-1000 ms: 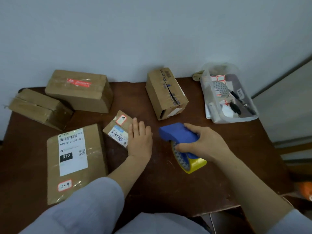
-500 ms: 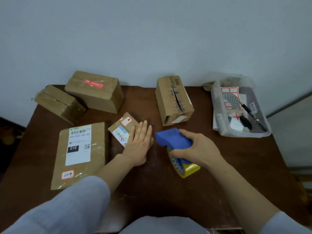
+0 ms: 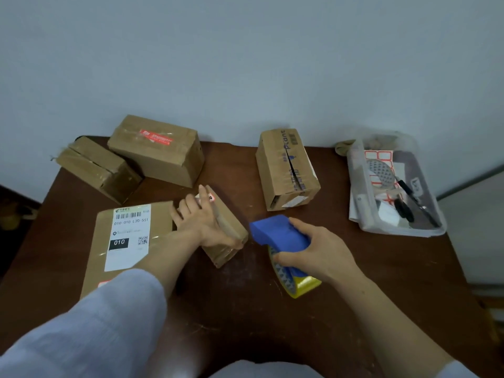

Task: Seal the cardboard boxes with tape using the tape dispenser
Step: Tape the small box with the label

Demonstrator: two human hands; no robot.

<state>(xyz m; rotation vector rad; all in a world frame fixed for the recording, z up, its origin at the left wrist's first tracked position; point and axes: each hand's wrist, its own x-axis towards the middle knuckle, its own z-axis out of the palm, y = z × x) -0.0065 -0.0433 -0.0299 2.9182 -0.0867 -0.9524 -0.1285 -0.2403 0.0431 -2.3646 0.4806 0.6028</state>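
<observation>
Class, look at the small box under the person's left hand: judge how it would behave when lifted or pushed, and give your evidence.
Probably light: the left hand alone holds the small box tilted up on one edge. Likely stiff, since its cardboard faces look flat under the grip. Tilted on that narrow edge, it would probably fall flat if released.

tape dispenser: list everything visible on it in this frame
The tape dispenser has a blue, plastic-looking body, blunt nose pointing left, over a tape roll with a yellow rim and grey patterned side. It sits tilted, the roll's lower edge seemingly on the brown table, right of centre. The right hand grips it from the right, fingers curled round it. Its nose is near but apart from the small cardboard box held by the left hand. No loose tape end shows.
</observation>
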